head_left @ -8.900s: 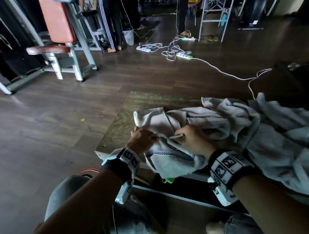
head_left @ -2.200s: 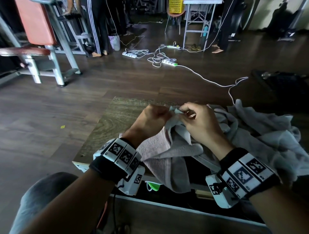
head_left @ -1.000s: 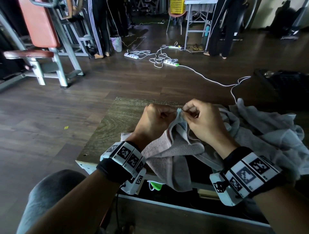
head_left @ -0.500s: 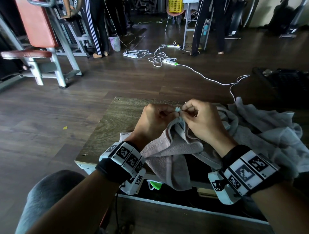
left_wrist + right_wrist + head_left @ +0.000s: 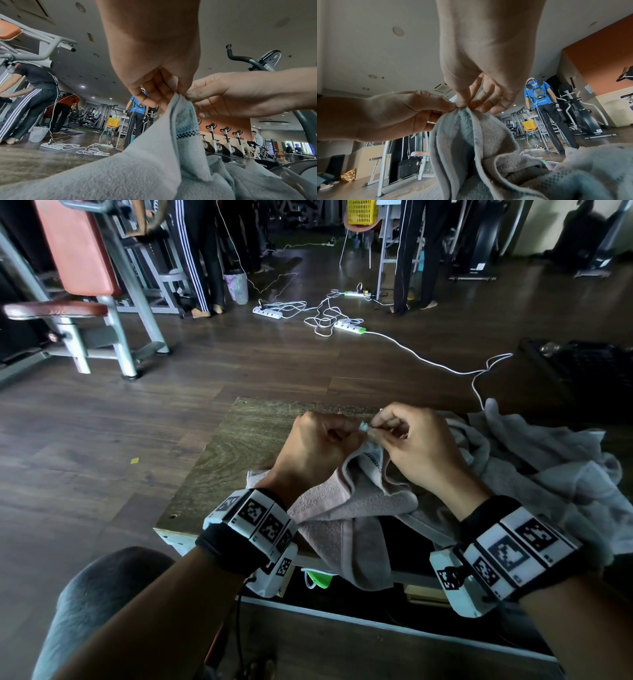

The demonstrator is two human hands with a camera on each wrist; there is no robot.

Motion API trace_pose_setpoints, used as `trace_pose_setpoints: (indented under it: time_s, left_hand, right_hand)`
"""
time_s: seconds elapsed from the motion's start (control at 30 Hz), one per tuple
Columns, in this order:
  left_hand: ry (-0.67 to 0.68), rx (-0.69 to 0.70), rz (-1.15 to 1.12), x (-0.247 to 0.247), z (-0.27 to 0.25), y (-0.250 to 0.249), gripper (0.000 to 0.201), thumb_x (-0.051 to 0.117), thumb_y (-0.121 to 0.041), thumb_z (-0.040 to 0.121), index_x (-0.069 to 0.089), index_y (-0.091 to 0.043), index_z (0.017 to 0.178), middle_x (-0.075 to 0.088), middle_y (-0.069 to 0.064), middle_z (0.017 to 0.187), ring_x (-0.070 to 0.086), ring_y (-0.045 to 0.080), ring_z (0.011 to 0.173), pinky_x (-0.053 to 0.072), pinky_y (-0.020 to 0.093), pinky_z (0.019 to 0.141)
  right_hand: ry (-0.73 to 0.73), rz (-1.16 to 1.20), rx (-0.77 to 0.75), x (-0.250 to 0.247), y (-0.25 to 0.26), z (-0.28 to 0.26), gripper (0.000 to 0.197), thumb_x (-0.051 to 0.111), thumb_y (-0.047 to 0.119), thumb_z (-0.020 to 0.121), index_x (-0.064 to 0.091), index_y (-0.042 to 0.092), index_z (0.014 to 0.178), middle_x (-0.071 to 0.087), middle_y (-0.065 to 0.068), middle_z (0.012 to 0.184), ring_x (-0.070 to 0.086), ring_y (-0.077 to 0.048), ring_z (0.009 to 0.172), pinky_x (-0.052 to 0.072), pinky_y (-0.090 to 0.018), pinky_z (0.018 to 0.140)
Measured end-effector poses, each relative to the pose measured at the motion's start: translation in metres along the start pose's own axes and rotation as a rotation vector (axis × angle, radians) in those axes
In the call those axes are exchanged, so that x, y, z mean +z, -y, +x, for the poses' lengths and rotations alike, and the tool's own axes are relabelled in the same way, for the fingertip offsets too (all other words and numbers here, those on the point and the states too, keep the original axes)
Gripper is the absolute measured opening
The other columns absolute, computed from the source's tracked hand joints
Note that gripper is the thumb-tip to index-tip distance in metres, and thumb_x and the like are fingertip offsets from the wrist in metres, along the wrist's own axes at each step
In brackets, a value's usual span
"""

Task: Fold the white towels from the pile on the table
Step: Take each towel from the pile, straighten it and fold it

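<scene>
Both hands meet above the table: the left hand and right hand pinch one white towel by adjoining corners, probably to match edges, its body draped over the near edge beside the pile.

Seen from under the wrist: right hand at twelve o'clock, thumb and forefinger pinching a towel corner. Left hand in from nine o'clock, pinching the same corner. Towel hanging in folds toward six o'clock.
</scene>
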State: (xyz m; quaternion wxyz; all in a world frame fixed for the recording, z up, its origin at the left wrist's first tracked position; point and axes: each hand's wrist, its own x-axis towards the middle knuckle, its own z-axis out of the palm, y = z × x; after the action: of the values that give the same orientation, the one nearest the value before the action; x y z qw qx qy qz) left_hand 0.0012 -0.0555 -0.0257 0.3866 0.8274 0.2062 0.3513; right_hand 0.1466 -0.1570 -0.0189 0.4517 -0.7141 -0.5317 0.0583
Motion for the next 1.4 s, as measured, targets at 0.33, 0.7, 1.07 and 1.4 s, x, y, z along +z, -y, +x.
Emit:
trace_pose_setpoints:
  time_s: [0.33,0.7,1.07,1.4]
  left_hand:
    - [0.035,0.09,0.074,0.003,-0.002,-0.002,0.007,0.069,-0.019,0.086,0.073,-0.014,0.085,0.07,-0.012,0.073,0.065,0.001,0.065,0.051,0.019,0.06]
    - [-0.042,0.19,0.25,0.006,-0.004,0.006,0.013,0.074,-0.029,0.079,0.067,-0.019,0.084,0.065,-0.01,0.076,0.059,0.006,0.067,0.051,0.03,0.061]
    - [0.092,-0.101,0.616,-0.02,-0.008,0.029,0.02,0.06,-0.034,0.086,0.065,-0.018,0.075,0.059,-0.004,0.069,0.057,0.019,0.061,0.037,0.024,0.058]
    - [0.173,-0.122,0.573,-0.146,0.007,-0.04,0.019,0.072,-0.027,0.085,0.076,-0.009,0.084,0.067,0.014,0.069,0.047,0.006,0.05,0.039,0.018,0.047]
  right_hand:
    - [0.08,-0.054,-0.065,-0.002,-0.001,0.002,0.006,0.07,0.014,0.089,0.072,0.019,0.092,0.069,0.013,0.083,0.061,0.005,0.075,0.04,-0.007,0.062]
    - [0.049,-0.145,-0.085,-0.002,-0.001,0.002,0.007,0.061,0.013,0.093,0.064,0.018,0.096,0.066,0.009,0.086,0.052,0.01,0.062,0.035,-0.006,0.055]
    - [-0.17,0.009,-0.106,-0.023,0.006,0.005,0.009,0.053,0.004,0.095,0.062,0.006,0.095,0.06,0.007,0.077,0.053,0.0,0.068,0.036,-0.005,0.064]
    - [-0.342,0.079,0.089,-0.096,0.041,0.022,0.012,0.052,0.017,0.1,0.064,0.018,0.101,0.06,0.007,0.081,0.052,-0.007,0.074,0.039,-0.02,0.064]
